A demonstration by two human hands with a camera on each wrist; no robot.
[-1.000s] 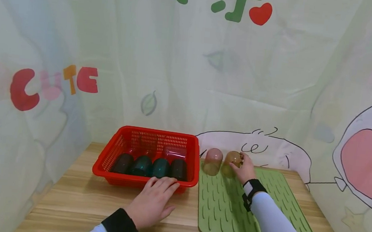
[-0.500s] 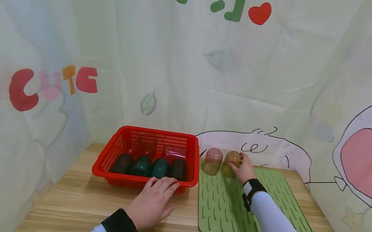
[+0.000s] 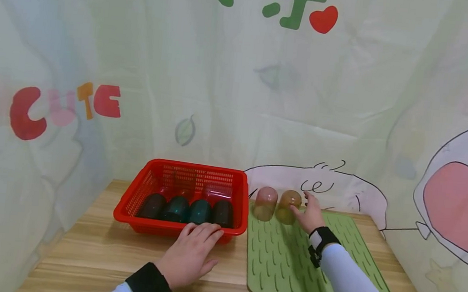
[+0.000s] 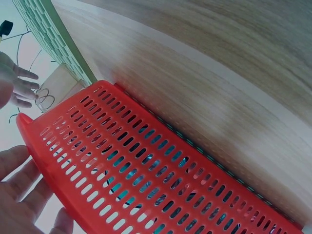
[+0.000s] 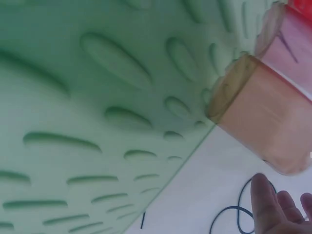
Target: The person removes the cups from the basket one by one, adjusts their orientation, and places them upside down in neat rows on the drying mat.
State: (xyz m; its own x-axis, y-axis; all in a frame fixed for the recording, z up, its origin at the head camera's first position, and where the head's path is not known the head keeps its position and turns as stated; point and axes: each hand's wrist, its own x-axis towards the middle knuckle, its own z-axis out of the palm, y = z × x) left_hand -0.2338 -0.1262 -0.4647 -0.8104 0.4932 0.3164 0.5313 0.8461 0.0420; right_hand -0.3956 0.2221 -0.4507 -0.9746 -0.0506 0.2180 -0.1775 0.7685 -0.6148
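On the green mat two see-through cups stand upside down side by side, a pink cup and an amber cup. My right hand is at the amber cup's right side with fingers spread; in the right wrist view the fingers show apart from the amber cup. The fingers of my left hand lie loosely extended over the front rim of the red basket. Inside it several dark and teal cups form a front row, with clear pinkish ones behind, partly hidden by the rim.
The basket and mat sit next to each other on a wood-grain table. A printed cloth hangs close behind and along both sides. The mat's near edge has a small spout-like tab.
My right hand has let go of the amber cup, its fingers opening and drawing slightly to the right. The left hand stays on the basket rim. The head view has shifted slightly.
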